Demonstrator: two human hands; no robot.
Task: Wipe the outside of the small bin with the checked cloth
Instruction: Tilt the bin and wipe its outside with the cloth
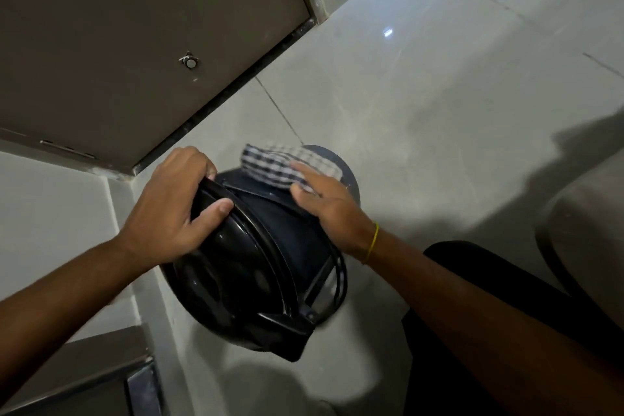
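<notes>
A small black bin (270, 246) with a shiny lid lies tilted above the pale tiled floor, its lid end toward me and its round base away from me. My left hand (172, 209) grips the rim of the lid, thumb on the lid's edge. My right hand (324, 199) presses a black-and-white checked cloth (287, 165) flat against the bin's side near the base. A yellow band circles my right wrist.
A dark brown door (135, 27) with a small metal stop stands at the upper left, its frame meeting the floor (422, 94). A pale wall corner is at the left. A pale rounded fixture (594, 233) sits at the right edge.
</notes>
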